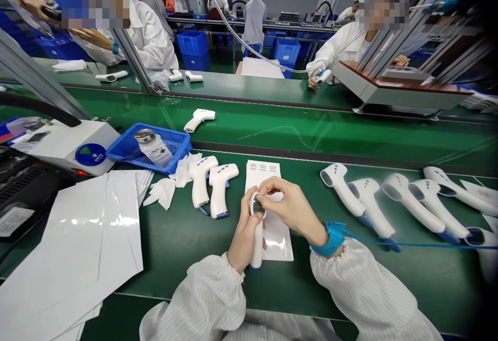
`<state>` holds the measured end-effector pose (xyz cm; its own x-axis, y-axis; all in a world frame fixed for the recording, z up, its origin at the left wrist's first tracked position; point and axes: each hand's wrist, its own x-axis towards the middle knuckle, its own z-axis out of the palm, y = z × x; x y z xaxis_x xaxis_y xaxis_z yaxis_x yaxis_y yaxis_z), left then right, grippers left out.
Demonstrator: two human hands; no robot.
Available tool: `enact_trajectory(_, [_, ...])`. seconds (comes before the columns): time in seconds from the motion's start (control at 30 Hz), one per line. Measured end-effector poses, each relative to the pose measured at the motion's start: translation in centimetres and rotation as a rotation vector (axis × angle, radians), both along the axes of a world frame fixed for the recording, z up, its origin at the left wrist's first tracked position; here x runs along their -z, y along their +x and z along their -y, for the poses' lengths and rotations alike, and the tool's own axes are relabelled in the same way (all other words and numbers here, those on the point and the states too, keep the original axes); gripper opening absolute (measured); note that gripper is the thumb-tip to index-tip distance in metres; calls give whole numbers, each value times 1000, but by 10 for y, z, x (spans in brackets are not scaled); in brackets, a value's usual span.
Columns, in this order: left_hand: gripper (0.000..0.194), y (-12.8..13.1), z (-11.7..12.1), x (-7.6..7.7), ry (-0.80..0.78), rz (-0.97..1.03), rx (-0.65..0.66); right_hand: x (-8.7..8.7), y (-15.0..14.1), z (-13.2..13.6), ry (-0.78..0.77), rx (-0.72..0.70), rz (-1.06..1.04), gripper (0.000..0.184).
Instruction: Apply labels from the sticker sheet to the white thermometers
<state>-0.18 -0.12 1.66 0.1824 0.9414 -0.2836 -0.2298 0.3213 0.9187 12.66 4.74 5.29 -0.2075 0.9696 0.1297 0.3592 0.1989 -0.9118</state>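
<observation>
While my left grip [243, 235] wraps the white device [256, 247], my right grip [291, 207] touches its screen [257, 205], hold unclear; paper [280, 242] lies beneath, 2 devices [201, 183] leftward.

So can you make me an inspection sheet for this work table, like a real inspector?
Surface: green table, with a brighter green strip behind it.
Job's things: one white device in hand above a printed sheet; two similar devices to the left, a row of others to the right.
Clutter: blue tray holding a bottle; white scraps; big white sheets.
Hands: left fingers grip the device; right fingers are at its dark window, pressing or not I can't tell.
Cables: blue cord running from the right wristband.
Surroundings: people and blue crates beyond.
</observation>
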Motion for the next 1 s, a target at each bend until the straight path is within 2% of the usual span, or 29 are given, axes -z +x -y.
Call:
enact_trajectory(0.17, [40, 1, -5, -4, -67, 64, -70, 0, 4, 0, -87, -8, -49, 3])
enact_trajectory(0.33, [35, -4, -3, -21, -19, -85, -127, -6, 10, 10, -189, 9, -168, 20])
enact_trajectory(0.5, [32, -4, 4, -33, 120, -203, -153, -14, 4, 21, -89, 27, -175, 11])
enact_trajectory(0.7, [35, -2, 6, -32, 219, -253, -228, -13, -1, 29, 24, 67, -79, 4])
enact_trajectory(1.0, [37, -1, 8, -31, 283, -314, -270, -13, -5, 37, 42, 119, -122, 5])
